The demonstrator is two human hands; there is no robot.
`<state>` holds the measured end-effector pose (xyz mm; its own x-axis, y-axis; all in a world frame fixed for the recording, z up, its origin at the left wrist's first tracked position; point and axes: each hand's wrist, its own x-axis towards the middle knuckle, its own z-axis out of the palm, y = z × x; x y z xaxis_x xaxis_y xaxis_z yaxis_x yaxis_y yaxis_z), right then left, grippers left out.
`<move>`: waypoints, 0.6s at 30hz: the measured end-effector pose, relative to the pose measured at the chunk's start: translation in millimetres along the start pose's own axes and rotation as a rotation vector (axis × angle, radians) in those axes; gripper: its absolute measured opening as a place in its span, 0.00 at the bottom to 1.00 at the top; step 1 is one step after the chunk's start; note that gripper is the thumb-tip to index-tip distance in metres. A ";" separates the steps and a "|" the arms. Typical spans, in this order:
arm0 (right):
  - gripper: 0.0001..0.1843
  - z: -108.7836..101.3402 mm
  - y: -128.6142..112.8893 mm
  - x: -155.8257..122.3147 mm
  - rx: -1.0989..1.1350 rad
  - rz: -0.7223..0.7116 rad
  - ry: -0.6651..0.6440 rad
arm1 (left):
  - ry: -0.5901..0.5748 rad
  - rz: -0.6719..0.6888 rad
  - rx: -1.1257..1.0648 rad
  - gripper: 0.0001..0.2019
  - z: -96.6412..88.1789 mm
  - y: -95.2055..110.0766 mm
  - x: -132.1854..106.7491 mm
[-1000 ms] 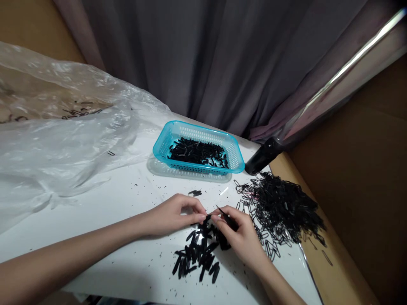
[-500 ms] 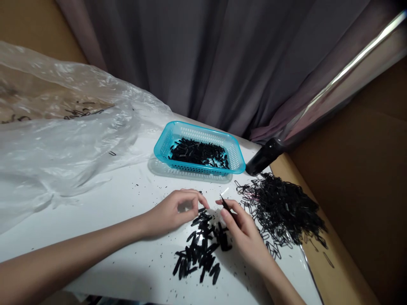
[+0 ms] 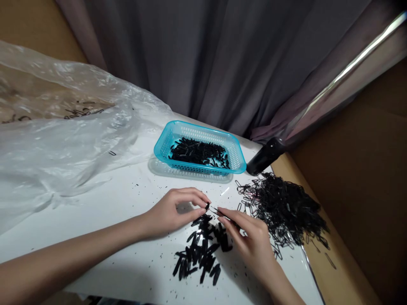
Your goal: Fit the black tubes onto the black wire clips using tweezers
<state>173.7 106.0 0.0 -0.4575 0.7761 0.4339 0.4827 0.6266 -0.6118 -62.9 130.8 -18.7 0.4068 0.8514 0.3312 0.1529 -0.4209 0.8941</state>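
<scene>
Between thumb and index finger, my left hand (image 3: 179, 212) pinches a small black piece (image 3: 207, 206). My right hand (image 3: 251, 235) grips dark tweezers (image 3: 219, 212), whose pale tips point left and come close to that piece; whether they touch it I cannot tell. Below both hands, a loose heap of short black strips (image 3: 199, 250) lies on the white table (image 3: 127, 258). Small dark specks are scattered around the heap.
Beyond my hands stands a blue plastic basket (image 3: 203, 168) with black pieces inside. A tangled pile of black wire loops (image 3: 282, 207) lies to the right, below a black cylindrical object (image 3: 265, 156). Crumpled clear plastic (image 3: 79, 156) covers the left side.
My left fingers have closed on a small black piece. The tweezers in my right hand have swung down and left, so their tips now lie near my left fingertips.
</scene>
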 end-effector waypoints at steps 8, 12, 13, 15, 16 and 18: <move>0.11 0.3 1.9 -0.8 -0.037 -0.054 -0.003 | 0.036 0.055 0.054 0.05 -0.3 0.1 0.9; 0.11 0.4 2.2 -1.0 -0.054 -0.061 -0.004 | 0.043 0.051 0.067 0.05 0.7 -1.8 -1.9; 0.11 0.5 2.3 -1.0 -0.059 -0.066 -0.005 | 0.048 0.052 0.071 0.05 1.0 -2.5 -2.7; 0.11 0.8 2.6 -0.9 -0.068 -0.078 -0.004 | 0.058 0.054 0.078 0.05 1.5 -3.9 -3.5; 0.11 0.9 2.9 -1.0 -0.072 -0.081 -0.005 | 0.061 0.053 0.082 0.05 1.7 -4.5 -3.6; 0.11 1.2 3.7 -1.3 -0.076 -0.083 -0.006 | 0.061 0.050 0.085 0.05 1.9 -4.9 -3.3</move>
<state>175.2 107.3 -3.6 -0.5029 0.7208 0.4770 0.4976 0.6927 -0.5221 -63.2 129.4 -24.7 0.3606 0.8450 0.3948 0.2109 -0.4862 0.8480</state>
